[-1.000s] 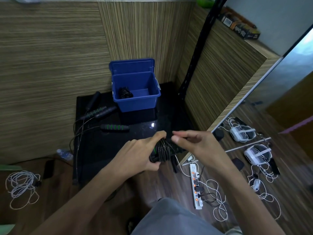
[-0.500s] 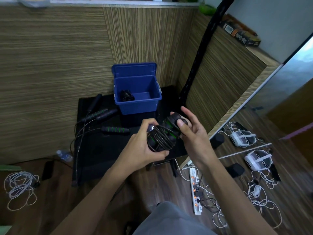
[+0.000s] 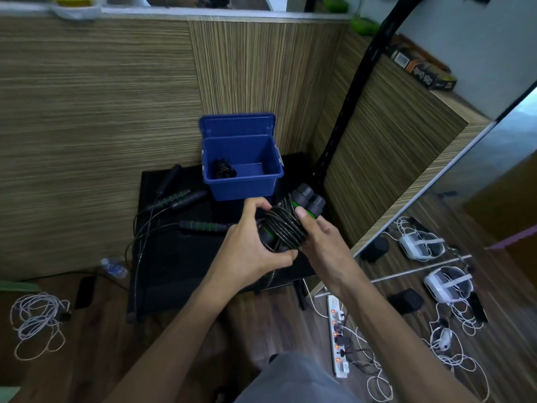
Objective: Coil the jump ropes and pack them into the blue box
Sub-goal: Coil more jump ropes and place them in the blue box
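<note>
Head view: a wound jump rope [image 3: 286,228], its black cord wrapped around two black handles with green bands, is held in the air between both hands, just in front of the blue box [image 3: 242,181]. The left hand [image 3: 252,247] is curled under and around the near end of the bundle, its fingers [image 3: 255,206] hooked over the top. The right hand [image 3: 322,242] is closed on the far side, its thumb pressed onto the cord. A short tail of cord can be seen hanging below the bundle, so the wrapping looks nearly finished.

The blue box stands open on a black counter [image 3: 174,257] by a wooden wall, its lid tipped back. One dark coiled rope [image 3: 223,169] is already lying inside at the left; the remainder of the floor is bare. On the counter, left of the box, loose ropes [image 3: 180,199] with black and green handles are left uncoiled, their cords trailing off the edge. How many are there cannot be told; at least two seem left.
</note>
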